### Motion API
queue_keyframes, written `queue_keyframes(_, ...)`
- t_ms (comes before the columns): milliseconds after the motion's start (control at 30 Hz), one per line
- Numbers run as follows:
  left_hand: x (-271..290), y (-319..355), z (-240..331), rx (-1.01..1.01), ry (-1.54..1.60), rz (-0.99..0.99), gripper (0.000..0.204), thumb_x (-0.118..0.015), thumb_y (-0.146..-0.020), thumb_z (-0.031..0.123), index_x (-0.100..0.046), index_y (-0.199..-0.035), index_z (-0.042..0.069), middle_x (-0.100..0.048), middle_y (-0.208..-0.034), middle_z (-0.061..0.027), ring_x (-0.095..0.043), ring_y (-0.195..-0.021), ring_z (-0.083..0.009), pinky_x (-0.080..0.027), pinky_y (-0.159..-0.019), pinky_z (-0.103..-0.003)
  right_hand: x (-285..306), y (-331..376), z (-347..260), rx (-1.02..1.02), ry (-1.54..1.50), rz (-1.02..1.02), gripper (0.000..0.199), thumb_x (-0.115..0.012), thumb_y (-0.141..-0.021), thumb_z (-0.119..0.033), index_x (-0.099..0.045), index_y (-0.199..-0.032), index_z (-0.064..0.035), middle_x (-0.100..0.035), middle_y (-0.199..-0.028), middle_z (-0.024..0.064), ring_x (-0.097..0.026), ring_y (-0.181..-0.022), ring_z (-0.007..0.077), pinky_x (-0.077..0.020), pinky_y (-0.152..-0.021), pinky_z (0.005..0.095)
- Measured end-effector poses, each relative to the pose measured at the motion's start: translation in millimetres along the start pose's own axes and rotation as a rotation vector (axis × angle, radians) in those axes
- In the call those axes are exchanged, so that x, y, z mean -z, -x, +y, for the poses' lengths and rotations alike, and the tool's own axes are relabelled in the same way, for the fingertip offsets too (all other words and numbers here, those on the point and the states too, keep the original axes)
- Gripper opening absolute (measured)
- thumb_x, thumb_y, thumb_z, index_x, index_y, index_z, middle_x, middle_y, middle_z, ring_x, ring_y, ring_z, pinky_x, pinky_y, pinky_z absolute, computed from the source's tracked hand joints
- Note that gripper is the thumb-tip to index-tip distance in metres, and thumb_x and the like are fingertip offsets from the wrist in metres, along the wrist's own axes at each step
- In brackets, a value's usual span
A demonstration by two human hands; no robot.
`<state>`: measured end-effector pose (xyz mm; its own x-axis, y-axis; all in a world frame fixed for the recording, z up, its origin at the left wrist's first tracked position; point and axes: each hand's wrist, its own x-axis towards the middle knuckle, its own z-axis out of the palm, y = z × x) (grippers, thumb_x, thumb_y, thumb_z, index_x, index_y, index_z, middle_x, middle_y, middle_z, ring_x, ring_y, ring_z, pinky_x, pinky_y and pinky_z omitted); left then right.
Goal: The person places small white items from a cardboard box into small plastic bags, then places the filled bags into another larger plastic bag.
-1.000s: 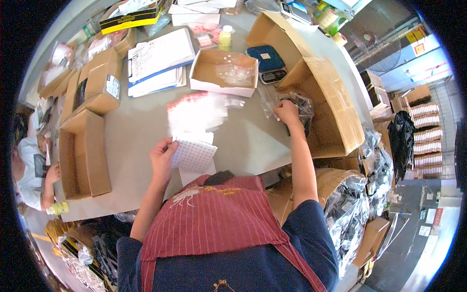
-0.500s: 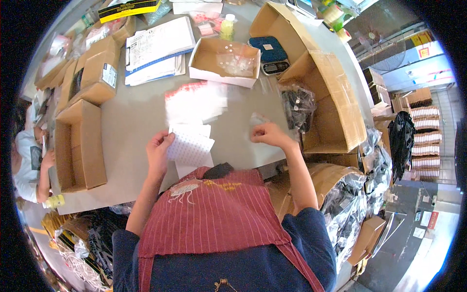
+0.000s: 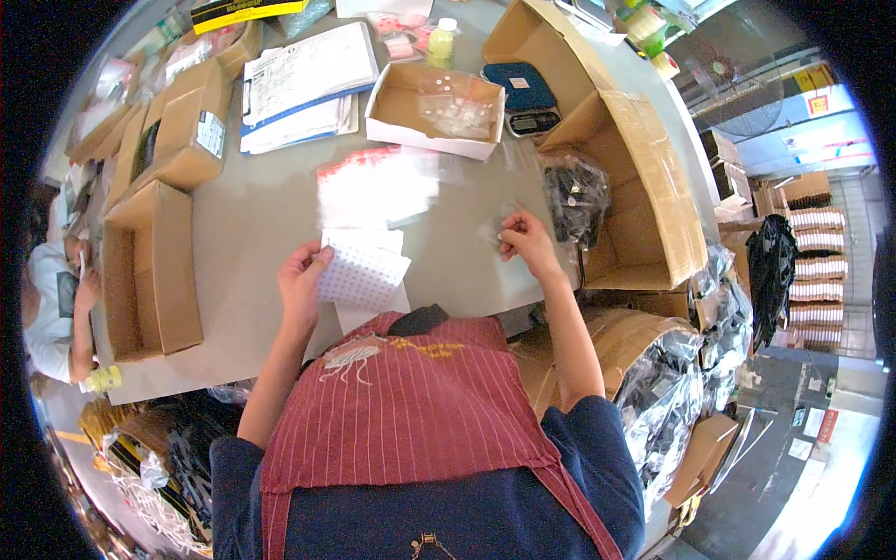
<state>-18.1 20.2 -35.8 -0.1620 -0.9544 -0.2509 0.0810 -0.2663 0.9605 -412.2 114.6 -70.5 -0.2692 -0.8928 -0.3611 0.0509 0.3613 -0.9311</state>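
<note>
My left hand (image 3: 302, 273) pinches the left edge of some white label sheets (image 3: 366, 271) with rows of small printed marks, held over the near edge of the table. To the right, the fingers of my right hand (image 3: 529, 245) are closed on a small clear plastic bag (image 3: 509, 213), blurred and partly hidden. Beyond the sheets lies a spread of bright, glossy clear bags (image 3: 378, 187) with red top edges. Close to my right hand, dark parts in clear plastic (image 3: 575, 198) lie by a large open carton (image 3: 644, 187).
A white-sided open box (image 3: 434, 103) holding small clear bags stands at the back, beside a clipboard with papers (image 3: 308, 75) and a yellowish bottle (image 3: 441, 42). Brown cartons (image 3: 154, 271) line the left side. Another person (image 3: 61, 299) sits at far left.
My right hand has moved slightly away from me and to the right with the small clear bag. The left hand and its sheets stay almost where they were.
</note>
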Motion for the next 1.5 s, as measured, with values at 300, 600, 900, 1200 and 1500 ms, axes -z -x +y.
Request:
queue_keyframes(300,3.6,-0.8,-9.0,0.008,0.043,0.024,0.016,-0.069,-0.089,0.01,-0.069,-0.102,0.001,-0.065,-0.091,0.0007,-0.059,-0.082,-0.009,-0.046,-0.075,-0.024,-4.8,-4.4,11.1,0.056,-0.038,0.231,0.011,-0.06,-0.086,-0.001,-0.055,-0.096,-0.0009,-0.059,-0.077,0.0081,-0.062,-0.061,0.0162,-0.0559,-0.049,0.0315)
queue_keyframes(600,4.0,-3.7,-10.0,-0.006,0.033,-0.017,0.019,-0.068,-0.09,0.011,-0.068,-0.104,-0.001,-0.066,-0.09,0.0012,-0.058,-0.081,-0.0066,-0.046,-0.075,-0.022,-14.6,-11.1,15.6,0.504,1.184,0.423,0.027,-0.069,-0.079,-0.021,-0.058,-0.1,-0.0077,-0.066,-0.094,0.0163,-0.067,-0.084,0.0377,-0.0557,-0.07,0.0461)
queue_keyframes(900,6.2,-3.1,-7.9,-0.032,0.009,-0.009,0.016,-0.069,-0.088,0.009,-0.069,-0.101,0.002,-0.067,-0.089,-0.0004,-0.061,-0.08,-0.0105,-0.047,-0.073,-0.025,24.5,-11.6,-32.9,0.21,1.091,0.327,0.046,-0.08,-0.072,-0.026,-0.056,-0.105,-0.0037,-0.065,-0.097,0.0174,-0.064,-0.088,0.036,-0.051,-0.077,0.0437)
queue_keyframes(1200,11.9,-5.3,-8.1,0.01,-0.029,-0.012,0.016,-0.07,-0.087,0.009,-0.07,-0.101,0.001,-0.067,-0.087,0.0016,-0.058,-0.077,-0.0067,-0.046,-0.072,-0.022,1.5,-21.7,-87.8,-0.132,0.12,-0.12,0.016,-0.065,-0.085,-0.014,-0.065,-0.098,-0.0046,-0.066,-0.08,0.0023,-0.061,-0.073,0.012,-0.0487,-0.064,0.027)
queue_keyframes(1500,-4.2,2.5,10.2,-0.033,-0.141,-0.054,0.019,-0.069,-0.089,0.01,-0.07,-0.106,0.001,-0.067,-0.088,0.0021,-0.056,-0.076,-0.0059,-0.046,-0.071,-0.022,-35.8,-105.6,-139.6,0.18,-0.03,0.097,0.021,-0.065,-0.09,-0.016,-0.064,-0.107,-0.003,-0.072,-0.086,0.0083,-0.062,-0.064,0.0115,-0.0464,-0.056,0.0243)
